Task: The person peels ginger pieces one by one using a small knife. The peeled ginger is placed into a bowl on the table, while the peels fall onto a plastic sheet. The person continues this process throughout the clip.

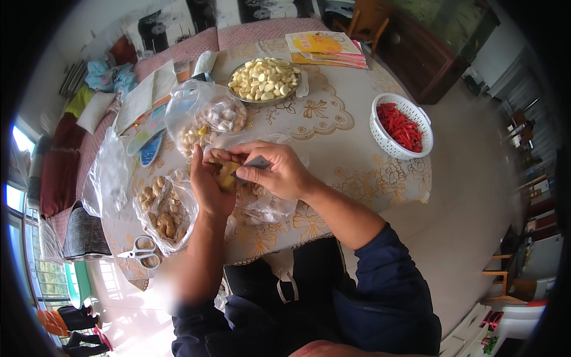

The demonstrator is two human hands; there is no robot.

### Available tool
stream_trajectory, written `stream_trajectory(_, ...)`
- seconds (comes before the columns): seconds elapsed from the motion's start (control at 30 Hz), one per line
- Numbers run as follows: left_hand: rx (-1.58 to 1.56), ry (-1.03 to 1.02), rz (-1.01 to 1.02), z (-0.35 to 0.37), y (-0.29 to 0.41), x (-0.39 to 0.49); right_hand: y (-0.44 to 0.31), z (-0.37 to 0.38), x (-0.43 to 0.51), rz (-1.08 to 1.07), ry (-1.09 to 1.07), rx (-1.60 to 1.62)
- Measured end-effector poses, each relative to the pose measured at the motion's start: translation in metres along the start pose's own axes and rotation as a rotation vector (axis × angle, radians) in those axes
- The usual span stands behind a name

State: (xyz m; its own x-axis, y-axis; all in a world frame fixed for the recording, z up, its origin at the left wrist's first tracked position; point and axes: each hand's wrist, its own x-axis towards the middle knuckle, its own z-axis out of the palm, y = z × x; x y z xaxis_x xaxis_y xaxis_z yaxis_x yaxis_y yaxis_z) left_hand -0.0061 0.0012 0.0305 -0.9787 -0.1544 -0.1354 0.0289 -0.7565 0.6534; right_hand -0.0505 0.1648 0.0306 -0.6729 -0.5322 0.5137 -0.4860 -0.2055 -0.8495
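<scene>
My left hand (pixel 212 189) holds a piece of ginger root (pixel 226 175), its flesh yellow where the skin is off. In my right hand (pixel 279 172) is a small flat grey blade (pixel 258 163), its edge against the ginger. Below both hands lies an open clear plastic bag (pixel 267 209) with brown peelings in it. To the left, another plastic bag (pixel 189 203) contains unpeeled ginger pieces (pixel 166 225). Beyond my hands, a clear bag (pixel 183 105) holds garlic (pixel 196 136).
Peeled garlic cloves (pixel 265 78) fill a metal bowl (pixel 243 99) at the back. A white plastic basket (pixel 403 154) of red chillies (pixel 399 127) stands right. Scissors (pixel 143 253) lie at the front-left edge. Booklets (pixel 328 47) are stacked at the far side of the cloth-covered table (pixel 357 134).
</scene>
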Motion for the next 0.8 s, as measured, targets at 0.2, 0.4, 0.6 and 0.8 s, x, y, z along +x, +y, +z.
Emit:
stream_trajectory(0.2, -0.012, 0.053, 0.058, -0.002, -0.003, 0.0, 0.005, 0.016, -0.009, -0.198, 0.031, -0.212)
stream_trajectory(0.4, -0.011, 0.027, -0.068, -0.012, 0.003, -0.002, 0.01, 0.003, -0.003, -0.018, 0.074, 0.074)
stream_trajectory(0.6, -0.05, 0.032, 0.023, -0.003, -0.004, -0.002, 0.014, 0.01, -0.005, -0.111, 0.036, 0.024)
stream_trajectory(0.8, -0.059, -0.002, 0.016, -0.013, -0.004, 0.001, 0.007, 0.011, -0.007, -0.146, -0.013, -0.11)
